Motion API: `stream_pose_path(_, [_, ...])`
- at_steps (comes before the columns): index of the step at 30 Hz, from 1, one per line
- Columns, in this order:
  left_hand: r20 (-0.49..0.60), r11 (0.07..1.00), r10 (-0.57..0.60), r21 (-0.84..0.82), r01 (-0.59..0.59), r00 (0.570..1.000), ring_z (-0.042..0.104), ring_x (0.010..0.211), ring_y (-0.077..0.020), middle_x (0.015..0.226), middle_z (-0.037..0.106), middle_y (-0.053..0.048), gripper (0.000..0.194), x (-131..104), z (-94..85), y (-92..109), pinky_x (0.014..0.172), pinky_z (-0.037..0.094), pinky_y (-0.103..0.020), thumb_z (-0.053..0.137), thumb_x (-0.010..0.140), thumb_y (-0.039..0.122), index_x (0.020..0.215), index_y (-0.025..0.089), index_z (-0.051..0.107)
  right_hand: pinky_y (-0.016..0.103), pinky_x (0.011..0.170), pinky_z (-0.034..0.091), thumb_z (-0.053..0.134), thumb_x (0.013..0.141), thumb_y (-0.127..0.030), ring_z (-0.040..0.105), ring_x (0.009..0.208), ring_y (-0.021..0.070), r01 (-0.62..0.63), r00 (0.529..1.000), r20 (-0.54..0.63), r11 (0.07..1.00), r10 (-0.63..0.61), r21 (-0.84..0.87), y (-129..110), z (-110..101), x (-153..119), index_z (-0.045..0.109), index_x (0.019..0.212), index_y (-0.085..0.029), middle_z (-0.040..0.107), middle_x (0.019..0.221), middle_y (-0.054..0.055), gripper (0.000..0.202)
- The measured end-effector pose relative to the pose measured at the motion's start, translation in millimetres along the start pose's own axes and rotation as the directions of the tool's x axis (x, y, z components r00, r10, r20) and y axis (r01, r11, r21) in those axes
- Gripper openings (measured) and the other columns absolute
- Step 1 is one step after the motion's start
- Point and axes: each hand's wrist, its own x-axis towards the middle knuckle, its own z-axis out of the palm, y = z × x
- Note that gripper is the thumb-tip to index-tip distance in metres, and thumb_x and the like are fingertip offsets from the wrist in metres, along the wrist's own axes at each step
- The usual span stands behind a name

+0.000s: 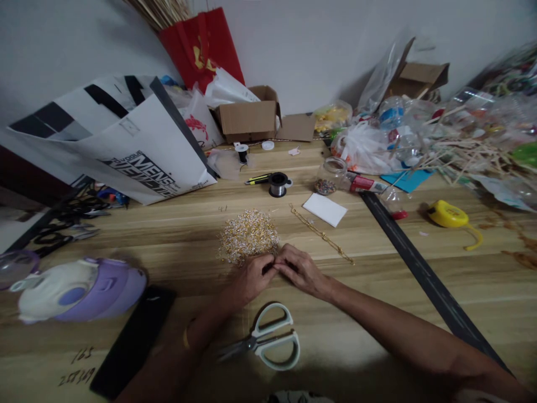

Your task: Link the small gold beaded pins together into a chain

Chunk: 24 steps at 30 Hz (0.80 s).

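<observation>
My left hand (pixel 254 278) and my right hand (pixel 301 271) meet at the fingertips over the middle of the table, both closed in a pinch. Whatever lies between the fingers is too small or hidden to name. Just beyond them is a heap of tiny gold and clear beads (pixel 247 235), its near edge close to my left fingers. To the right of my right hand a gold chain (pixel 321 234) lies stretched out on the wood. White-handled scissors (pixel 268 337) rest below my hands, blades pointing left.
A wire spool (pixel 277 184), white card (pixel 324 209) and glass jar of beads (pixel 329 176) stand farther back. A purple and white bottle (pixel 100 288) and black flat case (pixel 134 338) lie left. Right are a yellow tape measure (pixel 448 214) and a dark strip (pixel 419 271).
</observation>
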Motion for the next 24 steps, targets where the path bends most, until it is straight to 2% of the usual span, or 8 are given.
stream_pose_path(7, [-0.004, 1.000, 0.007, 0.015, -0.007, 1.000, 0.043, 0.058, -0.0126, 0.056, 0.048, 0.002, 0.022, -1, 0.2, 0, 0.057, 0.031, -0.023, 0.052, 0.079, 0.024, 0.058, 0.018, 0.048, 0.028, 0.064, 0.043, 0.049, 0.091, -0.030, 0.052, 0.072, 0.0168, 0.006, 1.000, -0.011, 1.000, -0.006, 0.006, -2, -1, 0, 0.057, 0.084, -0.019, 0.054, 0.077, 0.005, 0.015])
stream_pose_path(10, [0.011, 0.999, 0.012, -0.032, -0.011, 1.000, 0.045, 0.060, -0.0128, 0.059, 0.052, 0.001, 0.022, -1, -0.6, -2, 0.058, 0.033, -0.023, 0.050, 0.081, 0.025, 0.061, 0.017, 0.051, 0.030, 0.070, 0.045, 0.049, 0.091, -0.025, 0.053, 0.079, 0.0181, 0.030, 0.999, -0.015, 1.000, -0.030, 0.007, -4, -3, 0, 0.057, 0.092, -0.019, 0.055, 0.084, 0.007, 0.010])
stream_pose_path(14, [0.043, 0.986, 0.010, -0.166, -0.003, 0.999, 0.048, 0.062, -0.0121, 0.063, 0.054, 0.001, 0.022, 1, -5.1, -5, 0.059, 0.036, -0.022, 0.049, 0.083, 0.029, 0.068, 0.015, 0.055, 0.035, 0.077, 0.047, 0.052, 0.088, -0.022, 0.051, 0.092, 0.0209, 0.027, 0.989, -0.141, 0.999, -0.033, -0.046, -6, -4, -1, 0.053, 0.107, -0.020, 0.052, 0.102, 0.011, 0.019])
stream_pose_path(18, [0.064, 0.934, -0.031, -0.354, 0.052, 0.997, 0.048, 0.056, -0.0102, 0.059, 0.051, 0.002, 0.028, 4, -8.5, -6, 0.056, 0.038, -0.021, 0.051, 0.082, 0.037, 0.065, 0.015, 0.053, 0.037, 0.079, 0.046, 0.050, 0.088, -0.020, 0.050, 0.095, 0.0221, 0.016, 0.968, -0.247, 0.996, -0.037, -0.084, -4, -3, -2, 0.051, 0.106, -0.021, 0.050, 0.103, 0.011, 0.018])
stream_pose_path(21, [0.099, 0.886, -0.053, -0.454, 0.092, 0.994, 0.048, 0.053, -0.0100, 0.057, 0.051, 0.001, 0.034, 5, -9.1, -8, 0.054, 0.039, -0.021, 0.053, 0.079, 0.046, 0.066, 0.014, 0.053, 0.037, 0.081, 0.046, 0.048, 0.089, -0.019, 0.051, 0.094, 0.0215, 0.022, 0.979, -0.199, 0.996, -0.039, -0.087, -3, -3, -1, 0.053, 0.100, -0.020, 0.051, 0.098, 0.010, 0.012])
stream_pose_path(24, [0.123, 0.872, -0.056, -0.478, 0.108, 0.991, 0.048, 0.052, -0.0096, 0.056, 0.050, 0.001, 0.039, 6, -9.5, -8, 0.053, 0.039, -0.021, 0.054, 0.078, 0.051, 0.067, 0.014, 0.053, 0.036, 0.081, 0.047, 0.046, 0.091, -0.021, 0.052, 0.095, 0.0210, 0.032, 0.991, -0.124, 0.997, -0.041, -0.072, -3, -4, 0, 0.053, 0.105, -0.019, 0.053, 0.099, 0.011, 0.016])
